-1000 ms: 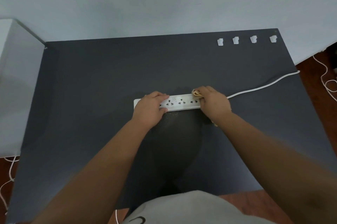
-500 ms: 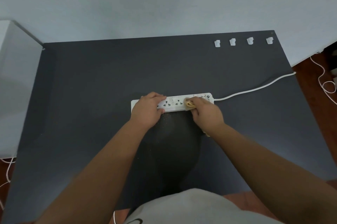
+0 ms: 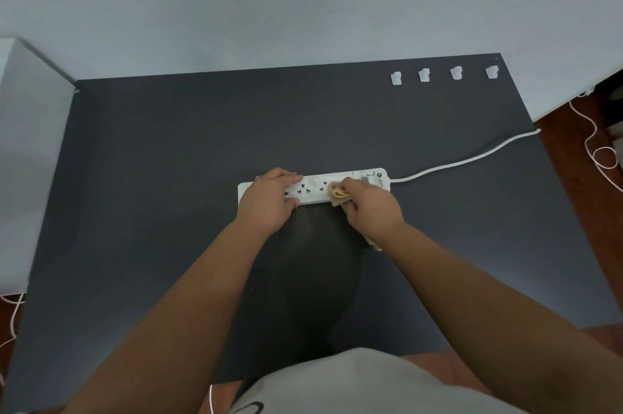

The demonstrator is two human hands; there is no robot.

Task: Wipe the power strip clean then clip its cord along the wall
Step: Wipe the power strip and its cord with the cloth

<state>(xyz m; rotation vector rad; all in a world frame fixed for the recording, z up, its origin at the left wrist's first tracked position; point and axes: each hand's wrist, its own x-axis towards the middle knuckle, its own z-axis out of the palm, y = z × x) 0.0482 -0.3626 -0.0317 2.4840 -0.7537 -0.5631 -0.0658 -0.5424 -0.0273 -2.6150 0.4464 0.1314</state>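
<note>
A white power strip [image 3: 313,186] lies across the middle of a dark grey mat [image 3: 168,160]. My left hand [image 3: 271,201] grips its left end, fingers over the far edge and thumb on the near edge. My right hand [image 3: 371,208] holds a folded tan cloth [image 3: 338,193] pressed on the strip's right half, just left of the switch end. The white cord [image 3: 465,160] leaves the strip's right end and runs to the mat's right edge. Several white cord clips [image 3: 441,74] sit in a row at the mat's far right, by the wall.
A pale blue wall [image 3: 303,2] rises behind the mat. A grey box [image 3: 27,144] stands at the left. Thin white cables [image 3: 596,144] lie on the brown floor to the right. The mat around the strip is bare.
My right hand has slid the cloth leftward along the strip, from its right end toward the middle, uncovering the switch end. My left hand has kept its grip.
</note>
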